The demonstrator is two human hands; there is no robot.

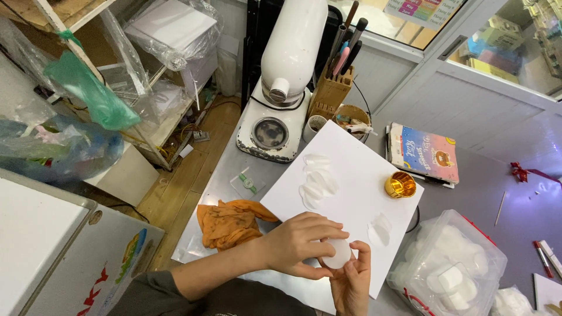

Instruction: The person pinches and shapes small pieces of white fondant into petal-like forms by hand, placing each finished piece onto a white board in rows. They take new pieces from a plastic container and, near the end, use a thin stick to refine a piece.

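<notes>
Your two hands meet over the near edge of the white board (351, 193), and the small white round piece (338, 253) sits between them. Your left hand (301, 244) curls over it from 9 o'clock, fingers pressed together on its top, while your right hand (351, 281) pinches it from 6 o'clock, thumb and fingertips on its rim.

At 3 o'clock from the piece, a clear plastic bag (451, 263) holds more white round pieces. A small gold foil cup (400, 185) stands at 1 o'clock on the board; you cannot tell what is in it. Thin white petal shapes (317, 178) lie at 12 o'clock, and another (380, 229) just right of your hands.

An orange cloth (231, 222) is bunched at 9 o'clock on the surface (480, 175). A small flat clear packet with a green mark (248, 183) lies at 10 o'clock. Farther off at 12 stands a white stand mixer (284, 82), beside a wooden block of tools (331, 88). A colourful rectangular booklet (424, 152) lies at 1 o'clock.
</notes>
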